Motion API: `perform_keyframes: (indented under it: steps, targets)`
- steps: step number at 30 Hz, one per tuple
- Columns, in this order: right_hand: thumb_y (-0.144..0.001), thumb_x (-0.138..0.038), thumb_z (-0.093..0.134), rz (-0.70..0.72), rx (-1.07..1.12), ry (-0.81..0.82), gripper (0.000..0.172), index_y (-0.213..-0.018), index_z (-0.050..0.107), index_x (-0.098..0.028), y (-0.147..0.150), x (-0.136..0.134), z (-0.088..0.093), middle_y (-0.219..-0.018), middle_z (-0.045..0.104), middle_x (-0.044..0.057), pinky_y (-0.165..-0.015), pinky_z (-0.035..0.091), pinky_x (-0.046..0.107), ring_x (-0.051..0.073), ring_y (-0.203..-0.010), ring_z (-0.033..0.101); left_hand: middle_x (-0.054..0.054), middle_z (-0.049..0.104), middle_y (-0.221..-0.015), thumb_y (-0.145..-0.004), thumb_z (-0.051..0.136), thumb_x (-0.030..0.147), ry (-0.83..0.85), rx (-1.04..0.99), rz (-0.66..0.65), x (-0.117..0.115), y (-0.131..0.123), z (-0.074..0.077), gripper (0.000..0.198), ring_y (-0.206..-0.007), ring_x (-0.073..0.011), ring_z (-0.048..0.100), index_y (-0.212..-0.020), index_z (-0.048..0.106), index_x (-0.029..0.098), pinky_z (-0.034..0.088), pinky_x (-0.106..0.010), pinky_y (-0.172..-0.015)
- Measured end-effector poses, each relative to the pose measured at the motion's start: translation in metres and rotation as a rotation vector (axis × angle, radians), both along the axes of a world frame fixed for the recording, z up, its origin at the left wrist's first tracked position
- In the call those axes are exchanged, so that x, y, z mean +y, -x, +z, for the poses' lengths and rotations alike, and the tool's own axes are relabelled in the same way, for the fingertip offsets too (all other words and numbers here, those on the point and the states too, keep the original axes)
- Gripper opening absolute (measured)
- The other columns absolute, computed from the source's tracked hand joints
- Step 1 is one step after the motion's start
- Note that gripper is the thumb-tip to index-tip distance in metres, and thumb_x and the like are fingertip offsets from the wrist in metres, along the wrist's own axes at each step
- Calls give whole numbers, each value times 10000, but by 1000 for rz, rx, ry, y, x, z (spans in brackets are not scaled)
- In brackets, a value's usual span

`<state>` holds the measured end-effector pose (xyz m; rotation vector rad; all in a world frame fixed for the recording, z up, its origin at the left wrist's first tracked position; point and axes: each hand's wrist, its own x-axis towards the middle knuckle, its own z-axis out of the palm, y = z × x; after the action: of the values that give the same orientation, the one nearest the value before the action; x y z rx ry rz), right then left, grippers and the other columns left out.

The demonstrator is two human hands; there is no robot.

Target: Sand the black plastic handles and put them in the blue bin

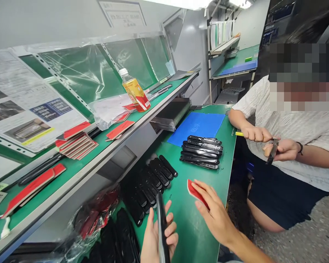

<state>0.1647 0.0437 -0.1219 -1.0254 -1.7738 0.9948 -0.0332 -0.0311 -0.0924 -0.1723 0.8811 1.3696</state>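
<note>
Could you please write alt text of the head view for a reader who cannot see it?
The left hand holds a black part upright and the right hand a red pad over a green bench with more black parts. Beside it, a co-worker works on another part.

Slim black part [161, 230] upright, left hand [150, 241]; red strip [194, 192], right hand [215, 219].
</note>
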Motion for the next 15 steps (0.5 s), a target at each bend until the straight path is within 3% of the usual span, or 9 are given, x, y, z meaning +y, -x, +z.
perform_keyframes:
  steps: [2, 4, 7, 9, 11, 13, 15]
  targets:
    - [-1013, -440, 391, 84, 110, 191, 433, -1434, 452, -362, -2, -15, -2, -1505, 468, 15, -1161, 350, 458, 243, -1384, 421, 35, 482, -695, -954, 455, 520, -45, 8, 58, 6, 0, 7, 524, -441, -52, 393, -1333, 482, 159, 293, -152, -352]
    - [-1022, -460, 345, 135, 201, 333, 425, -1419, 467, -371, -3, -23, -2, -1479, 501, 19, -1150, 371, 445, 237, -1371, 447, 44, 468, -695, -963, 489, 431, -92, 148, 88, 9, -3, 15, 434, -435, -51, 390, -1328, 503, 197, 298, -152, -349]
    - [-1020, -463, 345, 140, 246, 353, 426, -1414, 472, -362, -9, -29, 1, -1478, 497, 36, -1125, 397, 440, 247, -1359, 461, 53, 454, -703, -924, 586, 283, -130, 376, 39, 10, -12, 24, 426, -429, -51, 383, -1342, 512, 242, 311, -160, -339]
    - [-1013, -445, 376, 113, 209, 245, 436, -1431, 452, -347, -12, -34, 4, -1501, 463, 50, -1120, 397, 437, 254, -1363, 454, 55, 459, -719, -865, 667, 243, -150, 469, 2, 9, -19, 29, 502, -437, -52, 384, -1344, 518, 269, 328, -166, -341]
    - [-997, -420, 429, 75, 129, 38, 453, -1438, 449, -318, -13, -42, 5, -1505, 451, 70, -1098, 410, 430, 266, -1341, 470, 58, 464, -722, -811, 734, 280, -168, 508, -22, 8, -25, 33, 569, -440, -52, 377, -1341, 527, 281, 332, -172, -343]
    - [-972, -413, 487, 54, 49, -287, 458, -1413, 497, -288, -10, -52, 5, -1508, 449, 81, -1055, 426, 419, 279, -1289, 492, 59, 479, -726, -771, 776, 327, -149, 517, -36, 6, -30, 38, 635, -445, -46, 375, -1354, 525, 296, 322, -169, -357]
    - [-957, -415, 518, 41, 5, -648, 417, -1355, 569, -302, -3, -57, 6, -1507, 470, 30, -1028, 409, 413, 278, -1224, 493, 56, 507, -733, -749, 799, 344, -90, 518, -36, 3, -34, 40, 684, -478, -41, 420, -1373, 520, 314, 349, -158, -411]
